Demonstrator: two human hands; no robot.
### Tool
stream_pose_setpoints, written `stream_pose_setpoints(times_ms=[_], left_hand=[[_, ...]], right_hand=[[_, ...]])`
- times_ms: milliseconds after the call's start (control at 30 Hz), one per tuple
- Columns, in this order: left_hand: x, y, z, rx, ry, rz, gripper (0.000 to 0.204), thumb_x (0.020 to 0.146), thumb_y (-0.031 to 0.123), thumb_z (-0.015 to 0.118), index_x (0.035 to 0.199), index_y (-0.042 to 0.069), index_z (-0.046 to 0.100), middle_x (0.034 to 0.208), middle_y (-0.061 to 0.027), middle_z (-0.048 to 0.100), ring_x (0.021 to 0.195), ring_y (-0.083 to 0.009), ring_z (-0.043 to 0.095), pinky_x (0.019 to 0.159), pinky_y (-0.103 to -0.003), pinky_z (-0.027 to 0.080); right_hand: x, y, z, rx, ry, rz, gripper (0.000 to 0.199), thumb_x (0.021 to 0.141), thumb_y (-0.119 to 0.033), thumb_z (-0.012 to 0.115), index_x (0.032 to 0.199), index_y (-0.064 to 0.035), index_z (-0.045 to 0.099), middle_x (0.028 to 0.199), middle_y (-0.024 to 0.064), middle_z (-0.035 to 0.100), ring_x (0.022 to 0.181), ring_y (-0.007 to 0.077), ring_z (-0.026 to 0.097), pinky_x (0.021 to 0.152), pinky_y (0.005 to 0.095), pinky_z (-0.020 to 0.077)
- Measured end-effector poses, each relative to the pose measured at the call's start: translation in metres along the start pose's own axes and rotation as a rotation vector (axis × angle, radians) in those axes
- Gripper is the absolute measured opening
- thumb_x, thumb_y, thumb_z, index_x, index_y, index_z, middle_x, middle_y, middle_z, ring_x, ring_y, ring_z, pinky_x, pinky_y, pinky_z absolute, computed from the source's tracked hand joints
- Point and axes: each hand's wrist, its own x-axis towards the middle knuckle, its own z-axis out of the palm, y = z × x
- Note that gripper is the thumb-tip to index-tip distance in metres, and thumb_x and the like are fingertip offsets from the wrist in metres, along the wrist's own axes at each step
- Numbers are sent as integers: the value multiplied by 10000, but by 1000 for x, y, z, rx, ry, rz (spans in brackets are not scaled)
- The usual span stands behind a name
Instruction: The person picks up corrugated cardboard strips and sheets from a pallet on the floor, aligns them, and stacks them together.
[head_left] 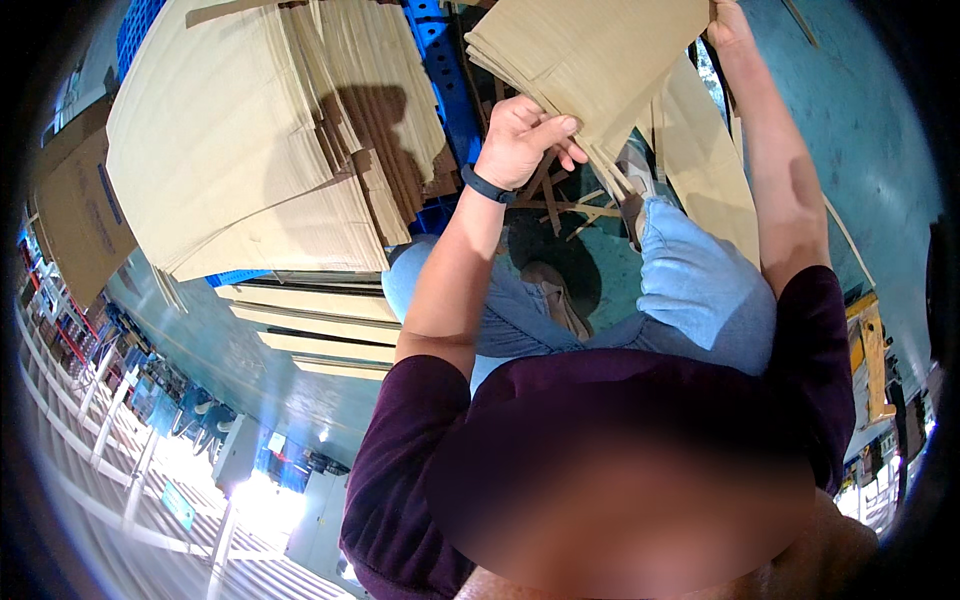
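Observation:
A small stack of flat brown cardboard sheets (600, 60) is held out in front of me, over my legs. My left hand (528, 140) grips its near left edge, thumb on top and fingers beneath; a dark band circles that wrist. At the far right corner my right hand (730, 25) is closed on the same sheets, its fingers partly cut off by the picture's edge. Below the right side of the stack, another long cardboard piece (710, 160) leans beside my raised knee.
A tall pile of cardboard sheets (230, 140) lies on a blue plastic pallet (445, 80) to my left. Cardboard strips (550, 195) litter the green floor (860, 120) around my shoes. More long cardboard pieces (320, 320) lie near my left elbow. A yellow frame (872, 355) stands at right.

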Motion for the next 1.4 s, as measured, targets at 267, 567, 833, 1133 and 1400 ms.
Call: stream_pose_setpoints(times_ms=[267,567,833,1133,1400], left_hand=[[-8,-14,15,250,95,98,310,925,209,520,1160,9,488,1006,-100,608,864,-215,633,707,-345,555],[-26,-19,27,276,-105,-178,310,953,281,457,871,5,571,552,-41,530,447,-114,494,403,-235,376],[-82,-5,-31,504,154,138,600,847,351,615,1256,-41,416,1076,-179,544,955,-228,566,810,-359,468],[23,-26,-29,472,478,189,398,737,73,715,1098,4,563,899,-112,614,755,-177,621,680,-291,518],[20,-46,-49,1110,689,251,444,746,200,710,1122,1,585,1007,-194,617,945,-334,596,842,-390,470]], right_hand=[[4,-4,5,-11,30,14,387,860,-161,582,1209,-10,513,1165,150,585,1089,309,541,956,451,430],[5,7,2,-185,5,-55,408,828,-151,609,1205,-24,521,1175,126,583,1094,286,531,969,446,404],[-3,1,-19,-111,48,-78,444,820,-115,614,1235,-20,486,1214,127,553,1125,300,506,970,462,405],[-28,40,-11,-199,255,37,425,823,-105,650,1215,-36,502,1200,83,558,1133,236,511,989,401,402],[-63,47,-13,-138,276,75,482,847,-209,631,1264,-33,464,1322,108,461,1246,247,396,1070,406,291]])
